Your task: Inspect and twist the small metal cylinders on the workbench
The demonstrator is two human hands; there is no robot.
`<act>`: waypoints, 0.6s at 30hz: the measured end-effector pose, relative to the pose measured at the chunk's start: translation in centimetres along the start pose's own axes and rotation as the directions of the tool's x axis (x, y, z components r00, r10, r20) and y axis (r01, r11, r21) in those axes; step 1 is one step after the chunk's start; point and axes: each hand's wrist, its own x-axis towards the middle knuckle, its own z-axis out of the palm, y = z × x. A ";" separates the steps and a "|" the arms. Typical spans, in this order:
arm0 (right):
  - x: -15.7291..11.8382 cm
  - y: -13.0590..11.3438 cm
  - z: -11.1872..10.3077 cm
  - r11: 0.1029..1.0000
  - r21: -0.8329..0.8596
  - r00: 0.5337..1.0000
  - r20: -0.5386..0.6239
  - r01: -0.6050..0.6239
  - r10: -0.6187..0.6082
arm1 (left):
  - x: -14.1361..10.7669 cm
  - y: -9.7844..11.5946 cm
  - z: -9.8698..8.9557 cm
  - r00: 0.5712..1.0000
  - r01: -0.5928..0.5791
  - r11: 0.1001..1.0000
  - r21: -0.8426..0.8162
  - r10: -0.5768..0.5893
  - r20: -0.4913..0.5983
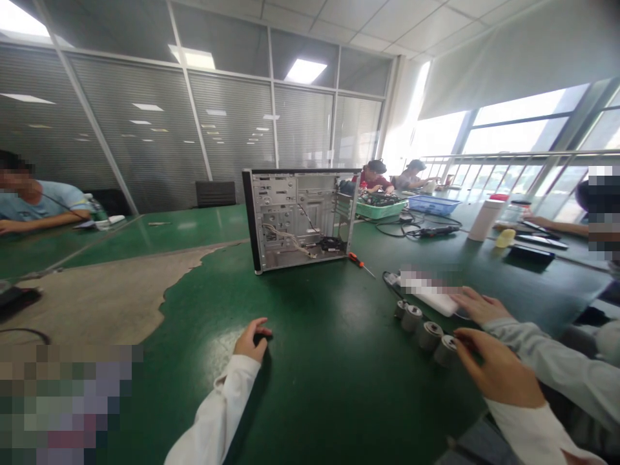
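Note:
My left hand (pixel 252 339) rests on the green table with nothing in it, its fingers loosely curved and thumb apart. On the right, my right hand (pixel 504 368) has its fingertips at the edge of the nearest grey metal cylinder (pixel 445 352), seemingly gripping it. That one ends a slanting row of several similar cylinders (pixel 430 336). An open computer case (pixel 300 219) stands upright in the middle, with loose cables (pixel 285 236) and a black fan (pixel 332 243) inside. Beside its lower right corner lies an orange-handled screwdriver (pixel 357 259).
Another person's hand (pixel 479 305) lies by a white power strip (pixel 431 294), close to my right hand. Green (pixel 382 210) and blue (pixel 433 205) baskets, cables and a pale bottle (pixel 485 219) stand farther back. Torn table covering (pixel 121 290) is at left. Several people sit around.

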 end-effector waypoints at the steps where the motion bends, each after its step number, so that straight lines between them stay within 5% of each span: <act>1: 0.0 0.2 0.2 1.000 0.006 0.999 0.029 0.012 -0.013 | 0.0 -0.1 0.1 1.000 -0.002 1.000 -0.002 0.002 -0.001; 12: -0.4 1.2 1.5 1.000 0.006 1.000 -0.015 0.012 -0.012 | 0.1 -0.7 0.2 1.000 -0.019 1.000 -0.018 0.019 0.017; 18: -0.4 0.6 1.0 0.995 0.027 0.996 0.027 -0.091 0.091 | 0.1 -0.7 0.3 1.000 -0.005 1.000 -0.010 0.005 0.023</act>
